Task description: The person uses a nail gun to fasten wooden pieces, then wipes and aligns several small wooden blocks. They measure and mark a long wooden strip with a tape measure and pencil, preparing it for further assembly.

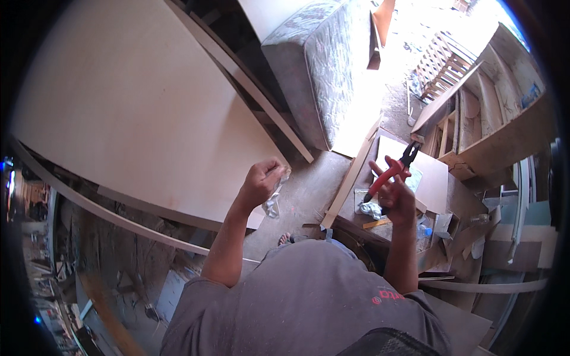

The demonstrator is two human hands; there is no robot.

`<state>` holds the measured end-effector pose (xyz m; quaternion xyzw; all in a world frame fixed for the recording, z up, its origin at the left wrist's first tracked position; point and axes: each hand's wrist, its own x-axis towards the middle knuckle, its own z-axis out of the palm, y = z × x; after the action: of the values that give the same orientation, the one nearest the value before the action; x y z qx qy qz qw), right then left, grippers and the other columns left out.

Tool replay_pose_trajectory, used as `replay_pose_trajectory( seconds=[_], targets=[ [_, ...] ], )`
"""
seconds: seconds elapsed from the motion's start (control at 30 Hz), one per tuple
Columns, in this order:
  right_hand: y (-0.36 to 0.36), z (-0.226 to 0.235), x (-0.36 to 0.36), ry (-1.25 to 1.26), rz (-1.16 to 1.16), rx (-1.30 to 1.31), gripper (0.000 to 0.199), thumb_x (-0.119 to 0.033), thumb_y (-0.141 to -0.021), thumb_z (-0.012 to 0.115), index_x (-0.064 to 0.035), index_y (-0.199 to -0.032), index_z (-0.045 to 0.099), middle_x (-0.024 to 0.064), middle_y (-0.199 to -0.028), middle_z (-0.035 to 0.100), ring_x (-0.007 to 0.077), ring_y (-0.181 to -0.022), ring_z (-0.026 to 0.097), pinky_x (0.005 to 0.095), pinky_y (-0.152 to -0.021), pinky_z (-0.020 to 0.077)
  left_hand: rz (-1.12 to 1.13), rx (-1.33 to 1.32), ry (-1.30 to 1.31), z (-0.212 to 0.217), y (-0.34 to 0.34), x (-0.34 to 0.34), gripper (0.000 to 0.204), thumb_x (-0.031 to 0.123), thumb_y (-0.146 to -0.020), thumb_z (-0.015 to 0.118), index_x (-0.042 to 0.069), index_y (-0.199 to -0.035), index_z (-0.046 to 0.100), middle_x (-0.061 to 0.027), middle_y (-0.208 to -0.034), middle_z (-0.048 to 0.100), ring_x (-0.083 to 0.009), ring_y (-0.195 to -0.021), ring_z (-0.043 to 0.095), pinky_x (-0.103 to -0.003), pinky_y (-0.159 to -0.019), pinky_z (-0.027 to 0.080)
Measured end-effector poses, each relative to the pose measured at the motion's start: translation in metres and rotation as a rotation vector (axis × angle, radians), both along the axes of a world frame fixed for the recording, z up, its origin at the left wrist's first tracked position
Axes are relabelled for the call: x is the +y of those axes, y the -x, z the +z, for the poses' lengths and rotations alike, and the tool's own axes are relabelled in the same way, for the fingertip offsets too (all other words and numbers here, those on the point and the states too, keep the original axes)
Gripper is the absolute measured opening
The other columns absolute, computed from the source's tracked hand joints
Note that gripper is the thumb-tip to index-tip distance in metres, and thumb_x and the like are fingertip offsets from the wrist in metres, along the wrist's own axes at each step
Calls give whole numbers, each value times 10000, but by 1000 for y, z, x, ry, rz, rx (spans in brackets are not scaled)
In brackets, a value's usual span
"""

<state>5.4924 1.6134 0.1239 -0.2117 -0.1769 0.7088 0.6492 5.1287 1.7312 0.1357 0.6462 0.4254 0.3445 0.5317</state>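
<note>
My left hand [263,181] is closed in front of me, beside the corner of a large pale board. A crumpled, shiny, see-through plastic bag [272,207] hangs from its fingers; what the bag contains, if anything, I cannot make out. In my right hand [400,202] is a pair of pliers [389,175] with red handles and dark jaws. Its jaws point up and away from me, and some of my fingers are spread around the handles. The two hands are well apart.
The big pale board [148,107] fills the left side. A patterned mattress [314,65] stands on edge ahead. To the right are a low bench [436,184] with sheets and scraps, and a wooden cabinet frame [493,113]. A long wooden strip [353,172] borders the bench.
</note>
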Motion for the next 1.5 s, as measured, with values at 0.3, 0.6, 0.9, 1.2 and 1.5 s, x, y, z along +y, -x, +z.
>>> replay_pose_trajectory(
  seconds=[0.3, 0.6, 0.9, 1.2, 1.5],
  targets=[
    [57, -13, 3, 149, 179, -442, 430, -299, -1032, 615, -32, -1362, 546, 124, -1093, 690, 106, -664, 578, 241, -573, 467, -135, 6, 71, 40, -27, -9, 207, 177, -1006, 640, -10, -960, 715, 9, -794, 649, -60, -787, 567, -239, -709, 458],
    [62, 31, 5, -169, 242, -1670, 265, -162, -913, 731, -31, -1141, 701, 151, -973, 730, 312, -859, 689, 400, -790, 528, -277, -61, 179, 48, -27, -19, 181, 157, -996, 672, -18, -972, 712, 13, -839, 667, -50, -803, 574, -228, -727, 462],
    [67, 51, 7, -199, 294, -1922, 344, -156, -869, 740, -68, -1197, 687, 158, -1067, 722, 350, -1002, 679, 448, -869, 524, -298, -40, 221, 45, -25, -20, 201, 145, -989, 636, -27, -954, 733, -21, -823, 686, -75, -759, 587, -237, -692, 453],
    [68, 48, 10, -179, 330, -2000, 397, -193, -886, 745, -108, -1265, 664, 125, -1050, 699, 320, -1000, 669, 443, -881, 524, -320, 2, 232, 40, -29, -15, 213, 157, -987, 641, -33, -931, 722, 13, -750, 625, -54, -711, 527, -233, -635, 419],
    [64, 46, 6, -179, 347, -2003, 410, -189, -883, 750, -118, -1274, 650, 123, -1036, 678, 313, -1004, 660, 454, -870, 519, -369, 37, 242, 36, -32, -11, 216, 160, -987, 642, -30, -929, 727, -4, -778, 654, -66, -727, 560, -235, -650, 434]
  ],
)
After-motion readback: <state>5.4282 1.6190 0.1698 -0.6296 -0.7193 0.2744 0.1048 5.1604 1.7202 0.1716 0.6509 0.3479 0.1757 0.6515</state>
